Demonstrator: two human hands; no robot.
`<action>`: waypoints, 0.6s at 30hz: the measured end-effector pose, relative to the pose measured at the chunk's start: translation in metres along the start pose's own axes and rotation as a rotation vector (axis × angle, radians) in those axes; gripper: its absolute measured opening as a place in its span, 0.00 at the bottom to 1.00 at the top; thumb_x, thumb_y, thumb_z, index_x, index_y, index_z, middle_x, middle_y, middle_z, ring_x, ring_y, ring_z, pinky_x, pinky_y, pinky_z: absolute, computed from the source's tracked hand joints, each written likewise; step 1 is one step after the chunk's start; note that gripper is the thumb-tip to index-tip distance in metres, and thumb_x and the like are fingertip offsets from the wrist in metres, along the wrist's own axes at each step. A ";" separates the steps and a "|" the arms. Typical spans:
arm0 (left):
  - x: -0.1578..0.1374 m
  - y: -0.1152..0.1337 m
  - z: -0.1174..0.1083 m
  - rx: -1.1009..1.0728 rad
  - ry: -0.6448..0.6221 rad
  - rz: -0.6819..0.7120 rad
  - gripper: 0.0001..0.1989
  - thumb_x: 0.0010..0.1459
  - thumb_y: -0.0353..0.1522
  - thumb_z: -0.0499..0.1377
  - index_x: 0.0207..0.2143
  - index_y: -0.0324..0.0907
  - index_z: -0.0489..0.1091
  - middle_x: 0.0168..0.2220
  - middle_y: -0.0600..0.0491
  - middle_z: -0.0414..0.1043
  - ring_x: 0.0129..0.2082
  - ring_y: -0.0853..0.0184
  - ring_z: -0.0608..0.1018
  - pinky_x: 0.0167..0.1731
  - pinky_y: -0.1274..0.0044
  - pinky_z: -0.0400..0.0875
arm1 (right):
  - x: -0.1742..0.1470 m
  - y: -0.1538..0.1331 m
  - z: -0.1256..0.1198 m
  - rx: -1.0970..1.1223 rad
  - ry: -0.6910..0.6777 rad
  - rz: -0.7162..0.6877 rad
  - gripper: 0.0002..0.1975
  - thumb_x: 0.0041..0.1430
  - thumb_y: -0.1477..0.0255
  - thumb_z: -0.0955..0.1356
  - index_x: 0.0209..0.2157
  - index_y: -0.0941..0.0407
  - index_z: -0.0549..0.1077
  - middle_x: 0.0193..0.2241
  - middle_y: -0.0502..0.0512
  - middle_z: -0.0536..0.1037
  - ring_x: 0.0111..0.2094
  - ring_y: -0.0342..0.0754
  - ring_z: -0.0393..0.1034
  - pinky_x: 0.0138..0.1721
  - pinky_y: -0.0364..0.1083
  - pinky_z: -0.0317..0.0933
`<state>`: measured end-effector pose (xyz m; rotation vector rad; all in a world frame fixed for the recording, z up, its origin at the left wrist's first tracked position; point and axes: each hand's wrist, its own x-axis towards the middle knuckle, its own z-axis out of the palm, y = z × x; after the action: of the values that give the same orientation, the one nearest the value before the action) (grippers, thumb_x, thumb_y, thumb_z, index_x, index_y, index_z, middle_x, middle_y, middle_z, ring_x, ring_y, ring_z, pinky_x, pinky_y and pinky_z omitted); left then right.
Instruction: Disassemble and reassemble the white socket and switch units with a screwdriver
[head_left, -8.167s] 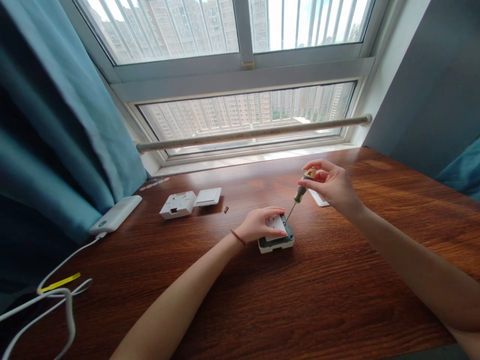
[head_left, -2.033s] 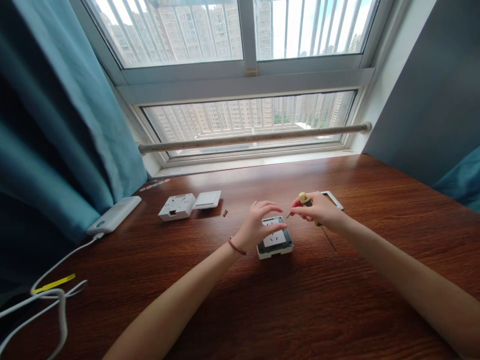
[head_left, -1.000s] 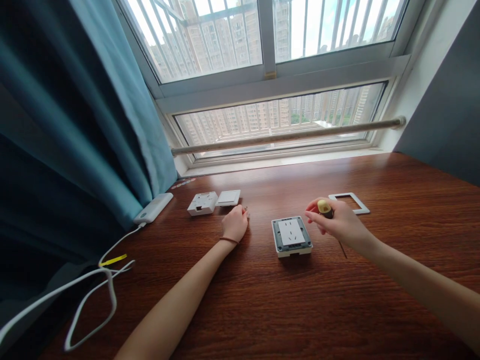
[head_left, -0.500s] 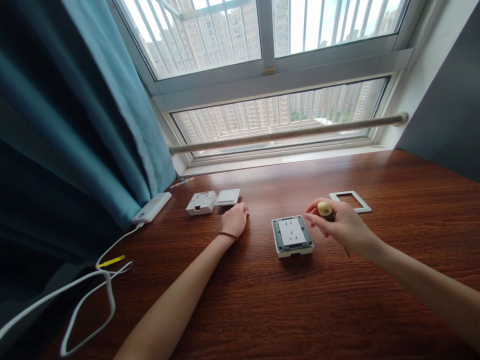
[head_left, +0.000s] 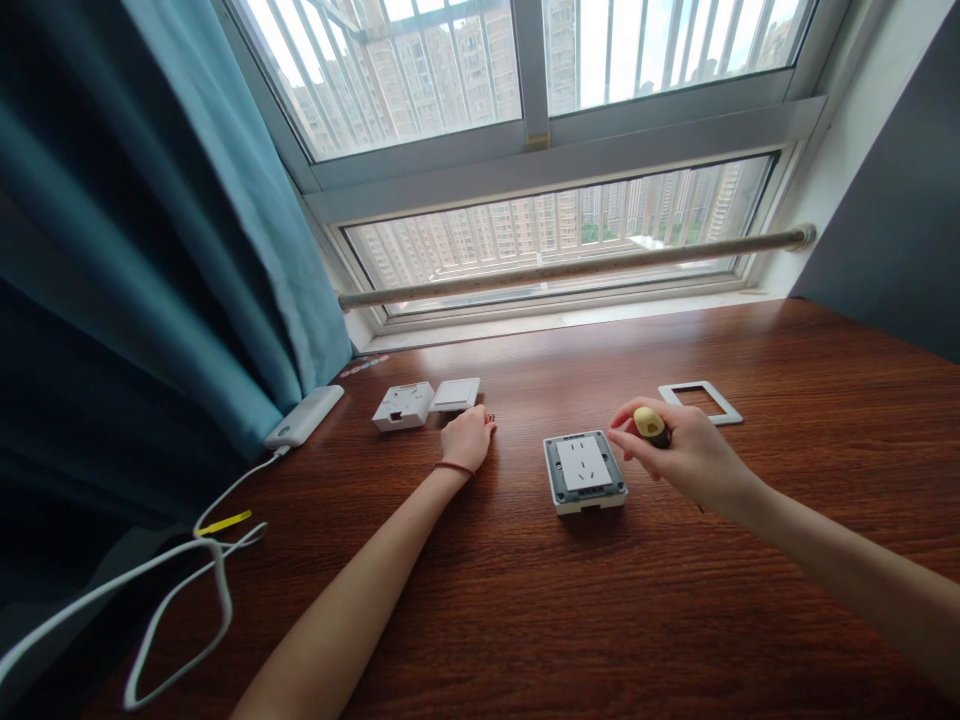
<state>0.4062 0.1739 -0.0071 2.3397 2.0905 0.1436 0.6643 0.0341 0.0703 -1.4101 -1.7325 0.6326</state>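
My left hand (head_left: pixel 466 440) rests on the table with its fingers curled in. Something small and dark shows at its fingertips, too little to name. Just beyond it lies a white switch panel (head_left: pixel 456 393), beside a white mounting box (head_left: pixel 403 406). My right hand (head_left: pixel 694 450) is closed around a screwdriver (head_left: pixel 650 424) with a yellow and black handle; its shaft is mostly hidden by the hand. Left of that hand, its fingertips close to the near right corner, a wall socket (head_left: pixel 584 466) with a grey frame sits on a white box on the table.
A white rectangular cover frame (head_left: pixel 720 406) lies behind my right hand. Toward the left, a white power bank (head_left: pixel 304 416) has a white cable (head_left: pixel 217 580) plugged in, with a yellow tie (head_left: pixel 223 523). A blue curtain (head_left: pixel 247 250) hangs at the left; a window rail (head_left: pixel 585 268) runs behind the table.
My left hand has shifted very slightly. The right hand has turned the screwdriver a little, so its shaft tip behind the hand shows less. The socket has stayed put.
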 end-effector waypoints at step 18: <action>-0.011 0.006 -0.012 -0.210 0.162 0.043 0.09 0.58 0.36 0.53 0.30 0.41 0.68 0.32 0.49 0.74 0.33 0.64 0.75 0.34 0.76 0.65 | 0.003 0.002 -0.002 0.319 0.032 0.118 0.10 0.51 0.64 0.68 0.31 0.56 0.68 0.20 0.46 0.64 0.19 0.40 0.57 0.19 0.42 0.52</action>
<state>0.4103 0.1613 0.0042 2.3167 1.9776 0.5421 0.6671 0.0375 0.0710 -1.2942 -1.4543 0.9027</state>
